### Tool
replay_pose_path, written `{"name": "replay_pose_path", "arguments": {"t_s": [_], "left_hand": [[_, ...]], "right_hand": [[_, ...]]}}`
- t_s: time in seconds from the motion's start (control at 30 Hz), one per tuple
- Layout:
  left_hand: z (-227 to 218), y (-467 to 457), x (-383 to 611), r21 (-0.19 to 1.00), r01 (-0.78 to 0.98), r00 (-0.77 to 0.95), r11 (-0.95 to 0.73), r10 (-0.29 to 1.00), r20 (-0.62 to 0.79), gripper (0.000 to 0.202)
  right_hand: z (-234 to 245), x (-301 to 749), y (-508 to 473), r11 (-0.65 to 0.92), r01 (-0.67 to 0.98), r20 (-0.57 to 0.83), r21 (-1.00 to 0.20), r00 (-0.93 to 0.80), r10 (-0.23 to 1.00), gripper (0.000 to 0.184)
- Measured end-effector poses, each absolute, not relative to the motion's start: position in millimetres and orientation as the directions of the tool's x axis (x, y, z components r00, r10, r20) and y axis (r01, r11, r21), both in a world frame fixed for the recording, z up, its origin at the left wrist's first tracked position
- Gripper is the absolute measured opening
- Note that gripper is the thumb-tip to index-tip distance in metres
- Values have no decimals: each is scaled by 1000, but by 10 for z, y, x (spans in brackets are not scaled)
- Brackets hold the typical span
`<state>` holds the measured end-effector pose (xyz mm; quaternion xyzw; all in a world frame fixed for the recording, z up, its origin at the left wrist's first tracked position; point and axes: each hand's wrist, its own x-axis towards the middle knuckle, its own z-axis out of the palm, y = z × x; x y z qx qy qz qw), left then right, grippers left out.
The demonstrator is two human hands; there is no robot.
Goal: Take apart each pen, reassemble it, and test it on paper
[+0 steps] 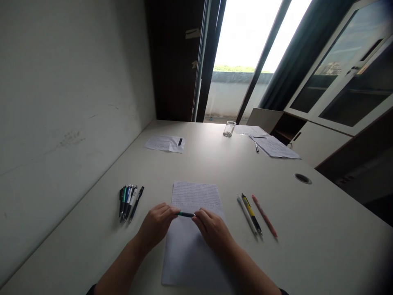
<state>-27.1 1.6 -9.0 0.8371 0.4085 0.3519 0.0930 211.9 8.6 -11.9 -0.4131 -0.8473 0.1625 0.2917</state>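
Between my two hands a dark pen with a green end (186,214) lies level above a sheet of paper (187,250). My left hand (157,223) is closed on the pen's green end. The other end, by the tip, is pinched in the fingers of my right hand (212,228). Lines of handwriting cover the top part of the sheet; its lower part is blank. To the left of my left hand lies a row of several pens (127,203). On the right are a white pen (247,215), a yellow and black pen (252,214) and a red pen (264,217).
A wall runs along the left side of the white table (202,164). Toward the back are a paper sheet (164,143), a glass (229,129), stacked papers (276,146) and another pen (257,147). A round cable hole (302,178) sits near the right edge.
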Motion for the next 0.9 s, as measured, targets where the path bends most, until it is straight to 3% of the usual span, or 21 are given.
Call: {"name": "replay_pose_path", "arguments": {"t_s": [0.17, 0.43, 0.53, 0.6, 0.77, 0.9], "left_hand": [[-83, 13, -268, 446, 558, 447, -699, 707, 549, 19], [-35, -28, -258, 398, 531, 482, -748, 653, 584, 24], [-38, -48, -222, 400, 525, 509, -751, 653, 560, 24], [-44, -57, -184, 406, 513, 537, -756, 652, 536, 22], [-73, -78, -95, 434, 504, 568, -747, 665, 485, 19], [-112, -88, -106, 444, 542, 528, -714, 700, 481, 20]], "right_hand": [[-66, 2125, 42, 590, 608, 310, -531, -509, 803, 39], [-29, 2111, -39, 364, 451, 147, -815, -447, 883, 53], [22, 2164, -82, 278, 420, 51, -864, -475, 878, 54], [51, 2224, -98, 327, 451, 69, -830, -500, 863, 49], [68, 2344, -101, 562, 572, 283, -597, -505, 815, 21], [82, 2404, -114, 680, 573, 384, -458, -562, 733, 13]]}}
